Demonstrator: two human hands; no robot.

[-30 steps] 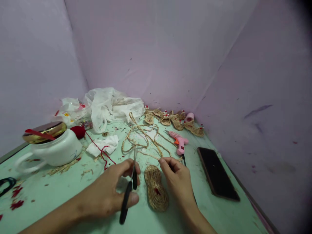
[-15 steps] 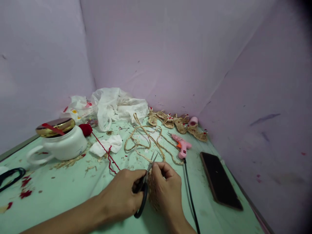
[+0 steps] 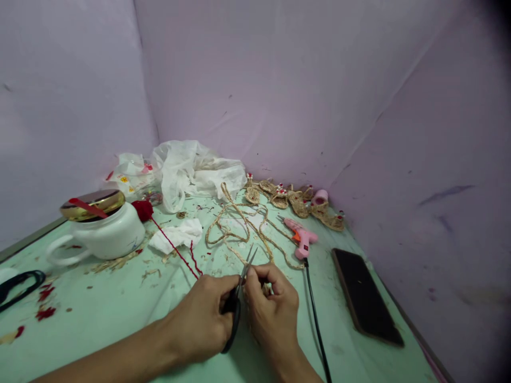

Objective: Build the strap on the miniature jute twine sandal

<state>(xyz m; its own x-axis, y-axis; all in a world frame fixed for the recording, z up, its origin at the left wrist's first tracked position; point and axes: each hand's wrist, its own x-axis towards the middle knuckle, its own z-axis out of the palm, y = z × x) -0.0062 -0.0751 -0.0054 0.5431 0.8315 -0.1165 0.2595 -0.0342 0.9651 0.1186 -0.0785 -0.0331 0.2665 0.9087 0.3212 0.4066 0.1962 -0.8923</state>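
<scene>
My left hand grips black-handled scissors, blades slightly apart and pointing up and away. My right hand is closed right beside the blades, pinching jute cord and covering most of the small woven jute sole beneath it. The loose jute cord runs in loops from my fingers toward the back of the green table.
A pink glue gun with a black cable lies behind my right hand, a dark phone to the right. At the left stand a white mug with a gold lid, red yarn, tissue and plastic bags. Finished small jute sandals line the wall.
My right hand moved onto the woven sole and closed over it. The scissors swung from lying along my left hand to blades up beside the right fingers.
</scene>
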